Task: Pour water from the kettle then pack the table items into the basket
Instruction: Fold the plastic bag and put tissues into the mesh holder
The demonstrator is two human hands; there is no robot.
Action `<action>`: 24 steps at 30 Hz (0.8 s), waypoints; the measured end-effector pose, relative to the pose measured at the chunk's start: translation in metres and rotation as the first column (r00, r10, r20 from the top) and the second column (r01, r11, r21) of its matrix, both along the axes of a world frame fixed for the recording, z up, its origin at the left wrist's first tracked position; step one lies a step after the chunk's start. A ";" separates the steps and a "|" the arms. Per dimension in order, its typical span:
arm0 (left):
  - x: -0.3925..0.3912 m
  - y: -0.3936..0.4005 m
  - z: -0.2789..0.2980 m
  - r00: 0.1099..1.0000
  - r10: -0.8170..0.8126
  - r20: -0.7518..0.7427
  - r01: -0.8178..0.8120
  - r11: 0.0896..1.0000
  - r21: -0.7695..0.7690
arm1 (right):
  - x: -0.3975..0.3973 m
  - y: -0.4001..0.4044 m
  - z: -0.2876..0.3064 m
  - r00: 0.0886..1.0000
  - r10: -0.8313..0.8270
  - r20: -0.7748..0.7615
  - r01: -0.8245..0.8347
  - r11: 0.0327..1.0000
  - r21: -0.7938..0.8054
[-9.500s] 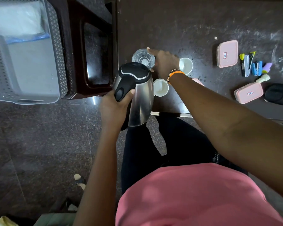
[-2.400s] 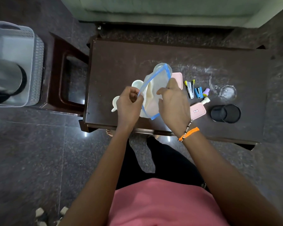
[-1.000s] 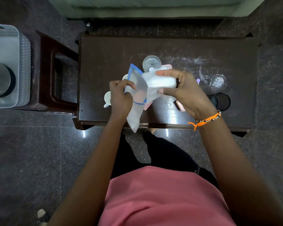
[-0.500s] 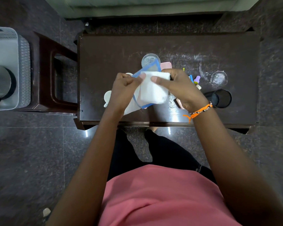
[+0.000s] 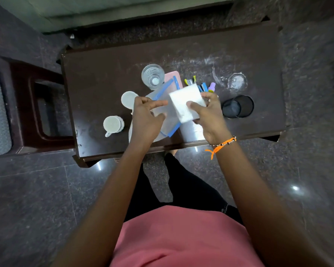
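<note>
Fingers (image 5: pixel 196 106) of the right hand (image 5: pixel 210 116) pinch a white rectangular block (image 5: pixel 185 103); the left hand (image 5: pixel 146 117) holds a clear blue-edged plastic pouch (image 5: pixel 167 116), fingers loosely spread. Both partly hide a pink lidded box (image 5: pixel 172 77) and coloured stationery (image 5: pixel 201 84) beyond them on the dark desk (image 5: pixel 104 79). Left of them stand two white cups (image 5: pixel 113 124), a clear glass (image 5: pixel 152 76) beyond.

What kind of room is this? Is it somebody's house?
Probably a room in a home, though I can't be sure. A low dark table stands on a polished stone tile floor, holding a drinking glass, white mugs and small stationery, like everyday household things.
</note>
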State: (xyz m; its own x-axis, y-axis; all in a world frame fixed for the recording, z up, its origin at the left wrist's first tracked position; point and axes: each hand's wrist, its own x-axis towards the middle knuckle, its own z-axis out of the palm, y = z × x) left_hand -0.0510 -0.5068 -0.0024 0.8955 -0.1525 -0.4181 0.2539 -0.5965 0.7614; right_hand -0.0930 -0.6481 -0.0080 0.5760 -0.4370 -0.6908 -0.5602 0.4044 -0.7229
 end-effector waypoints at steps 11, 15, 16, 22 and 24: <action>-0.020 -0.046 -0.018 0.963 -0.265 -0.049 0.267 0.963 0.035 | -0.043 -0.118 -0.045 0.949 -0.199 -0.244 -0.050 0.668 -0.742; -0.020 -0.054 -0.026 0.951 -0.292 -0.102 0.299 0.953 0.058 | -0.043 -0.145 -0.069 0.896 -0.208 -0.391 -0.165 0.662 -0.731; -0.021 -0.056 -0.028 0.949 -0.294 -0.112 0.302 0.952 0.057 | -0.042 -0.149 -0.076 0.883 -0.193 -0.428 -0.197 0.676 -0.710; -0.029 -0.065 -0.039 0.944 -0.296 -0.144 0.307 0.949 0.065 | -0.030 -0.159 -0.104 0.815 -0.173 -0.552 -0.259 0.745 -0.615; -0.030 -0.067 -0.041 0.943 -0.291 -0.159 0.305 0.950 0.064 | -0.026 -0.160 -0.111 0.797 -0.156 -0.583 -0.286 0.753 -0.592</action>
State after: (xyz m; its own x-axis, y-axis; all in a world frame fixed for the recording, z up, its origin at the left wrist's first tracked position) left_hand -0.0813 -0.5740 -0.0432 0.7427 -0.3602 -0.5644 0.1588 -0.7241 0.6712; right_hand -0.1189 -0.8076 -0.1193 0.2164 -0.8605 -0.4612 -0.9468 -0.0696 -0.3144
